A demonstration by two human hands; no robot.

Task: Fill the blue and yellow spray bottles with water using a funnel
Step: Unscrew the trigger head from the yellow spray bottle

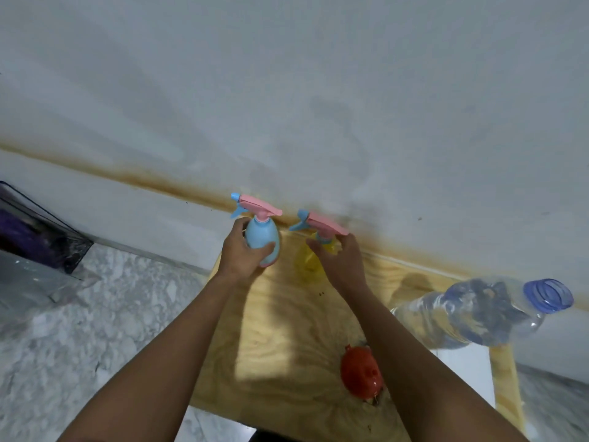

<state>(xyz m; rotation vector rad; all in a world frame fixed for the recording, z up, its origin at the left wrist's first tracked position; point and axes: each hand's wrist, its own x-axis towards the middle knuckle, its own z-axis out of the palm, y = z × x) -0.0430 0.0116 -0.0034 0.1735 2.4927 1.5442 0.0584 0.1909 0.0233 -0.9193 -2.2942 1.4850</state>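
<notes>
Seen from above, two bare arms reach across a wooden counter (280, 339) toward a white wall. The left hand (243, 250) wraps its grip around the blue spray bottle (263, 239). Just right of that grip, the right hand (341, 260) closes thumb and fingers on the neck of the yellow spray bottle (307, 266). A red funnel (360, 373) lies nearer the person, below the right grip; a clear water bottle (481, 309) stands farther right.

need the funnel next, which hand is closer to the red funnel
Right. The right hand is at the yellow spray bottle, its forearm passing beside the red funnel; the left hand grips the blue spray bottle.
</notes>
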